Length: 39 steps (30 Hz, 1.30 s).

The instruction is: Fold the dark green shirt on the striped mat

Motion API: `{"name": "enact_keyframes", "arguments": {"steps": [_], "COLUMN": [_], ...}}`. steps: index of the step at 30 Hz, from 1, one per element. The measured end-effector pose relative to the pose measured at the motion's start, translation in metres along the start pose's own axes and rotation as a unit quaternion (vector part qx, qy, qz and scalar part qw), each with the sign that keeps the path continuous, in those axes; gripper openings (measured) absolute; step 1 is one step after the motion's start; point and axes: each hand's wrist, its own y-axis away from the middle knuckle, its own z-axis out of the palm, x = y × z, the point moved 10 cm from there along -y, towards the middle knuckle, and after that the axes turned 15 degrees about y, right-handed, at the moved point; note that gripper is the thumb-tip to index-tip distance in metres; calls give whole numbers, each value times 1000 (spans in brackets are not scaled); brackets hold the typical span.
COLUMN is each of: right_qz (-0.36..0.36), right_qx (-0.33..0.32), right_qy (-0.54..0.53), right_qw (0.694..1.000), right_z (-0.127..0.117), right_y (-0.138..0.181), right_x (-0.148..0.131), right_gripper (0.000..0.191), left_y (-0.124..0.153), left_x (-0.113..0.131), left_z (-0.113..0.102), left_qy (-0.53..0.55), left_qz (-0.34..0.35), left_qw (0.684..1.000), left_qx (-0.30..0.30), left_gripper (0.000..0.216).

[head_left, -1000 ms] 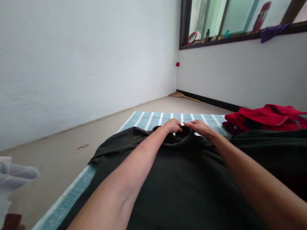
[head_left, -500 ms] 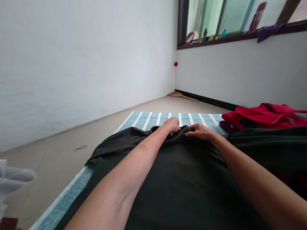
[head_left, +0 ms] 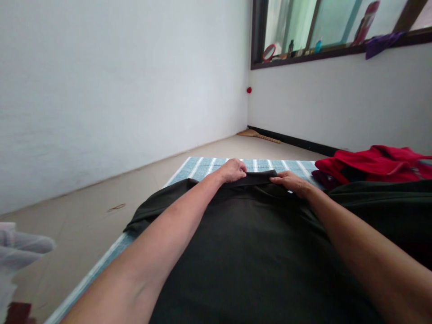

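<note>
A dark shirt point(head_left: 236, 252) lies spread in front of me, its collar point(head_left: 258, 177) at the far end. My left hand point(head_left: 233, 170) is closed on the collar's left end. My right hand point(head_left: 289, 181) pinches the right end between thumb and fingers. Between the two hands the collar is stretched fairly straight and stands slightly raised. One sleeve point(head_left: 158, 200) reaches out to the left, partly behind my left forearm. Both forearms cover parts of the shirt's body.
Beneath the shirt is a blue-and-white striped cloth point(head_left: 199, 167). Red clothing point(head_left: 378, 164) is heaped at the right beside more dark fabric point(head_left: 381, 202). A whitish translucent item point(head_left: 23, 247) is at the left edge. A hand broom point(head_left: 258, 134) lies in the floor corner.
My hands have moved apart along the collar, the left one going left and slightly up. The collar has gone from curled and bunched to stretched straight.
</note>
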Motion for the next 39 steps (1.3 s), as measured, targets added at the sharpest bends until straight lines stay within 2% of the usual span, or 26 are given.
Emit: {"name": "enact_keyframes", "arguments": {"steps": [4, 7, 11, 15, 19, 23, 26, 28, 30, 35, 39], "right_qz": [23, 23, 21, 23, 26, 30, 26, 20, 15, 16, 14], "right_qx": [-4, 4, 25, 54, 84, 132, 167, 177, 175, 164, 162], "right_qy": [-29, -43, -30, 20, 110, 232, 309, 347, 376, 426, 455], "right_qw": [999, 999, 999, 998, 990, 963, 936, 921, 910, 889, 875], "right_z": [-1, -2, -4, -9, -17, -27, -33, -33, -30, -21, -15], "right_y": [-4, -6, -6, -7, -14, -24, -26, -24, -22, -14, -11], "right_x": [3, 1, -3, -4, -3, -6, -13, -19, -23, -31, -37], "right_gripper": [16, 13, 11, 12, 16, 23, 40, 55, 62, 55, 49], "left_y": [5, 20, 34, 22, -1, -13, -16, -15, -12, 11, 19], "left_x": [-12, -34, -65, -74, -68, -77, -88, -94, -98, -103, -101], "left_z": [-21, -35, -43, -44, -48, -44, -38, -37, -40, -50, -48], "left_qy": [-16, -6, 7, -29, -86, -108, -102, -90, -72, -26, -16], "left_qz": [-11, -52, -127, -135, -97, -88, -100, -108, -115, -125, -121], "left_qw": [999, 999, 992, 990, 985, 975, 969, 970, 973, 985, 987], "left_qx": [32, -1, -18, 40, 118, 175, 200, 201, 185, 113, 101], "left_gripper": [30, 41, 30, 21, 22, 27, 29, 32, 41, 60, 69]}}
